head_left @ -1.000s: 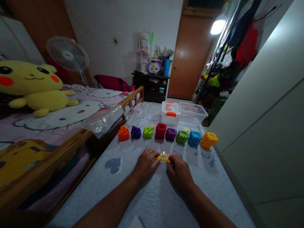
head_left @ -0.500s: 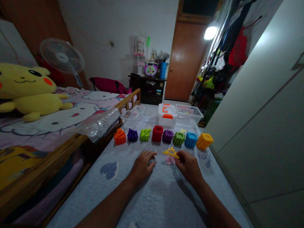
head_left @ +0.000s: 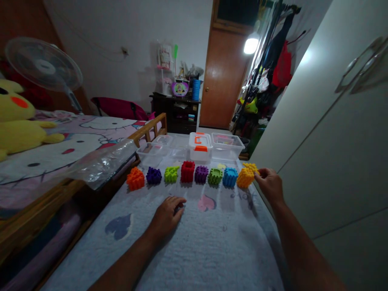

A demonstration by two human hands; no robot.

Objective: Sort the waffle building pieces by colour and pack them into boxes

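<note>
Pinched in my right hand (head_left: 269,185) is a flat yellow puzzle piece (head_left: 250,166) with notched edges, held against the top of the yellow-orange stack (head_left: 245,178) at the right end of a row. My left hand (head_left: 169,212) rests on the cloth with fingers loosely apart, holding nothing. Leftward along the row stand a blue stack (head_left: 230,178), a green one (head_left: 215,176), a purple one (head_left: 201,174), a tall red one (head_left: 187,172), a lime one (head_left: 171,174), a dark purple one (head_left: 154,176) and an orange one (head_left: 135,178).
Behind the row sit clear plastic boxes (head_left: 227,150) and a box with an orange-latched lid (head_left: 200,141). A wooden bed rail (head_left: 121,151) borders the left side, with a plastic bag (head_left: 104,161) over it. A pale cabinet (head_left: 327,161) stands close on the right.
My right hand has carried the yellow puzzle piece from the middle of the cloth to the yellow-orange stack at the right. The view has turned rightward. My left hand still rests on the cloth.
</note>
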